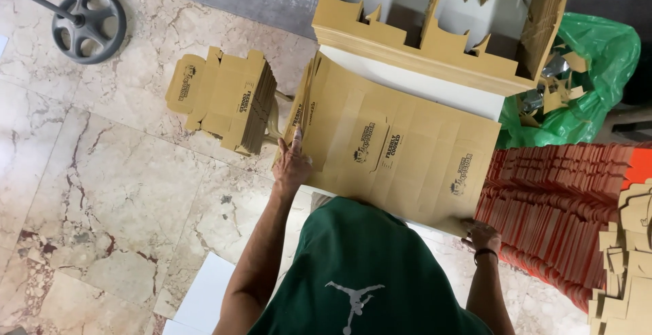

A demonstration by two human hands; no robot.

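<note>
A large flat brown cardboard box blank (401, 145) with dark printing lies on a white table (414, 80) in front of me. My left hand (292, 162) presses on its left edge, fingers spread over the fold. My right hand (481, 234), with a dark band on the wrist, grips the blank's near right corner. To the left stands a stack of the same blanks (227, 100) at floor side. My green shirt hides the table's near edge.
Stacked cardboard offcut frames (435, 43) sit at the table's far side. A green plastic bag (591, 83) holds scraps at right. Red-orange flat stacks (557, 206) fill the right, with brown pieces (628, 260) beside them. A grey wheel-shaped base (88, 26) stands on the marble floor.
</note>
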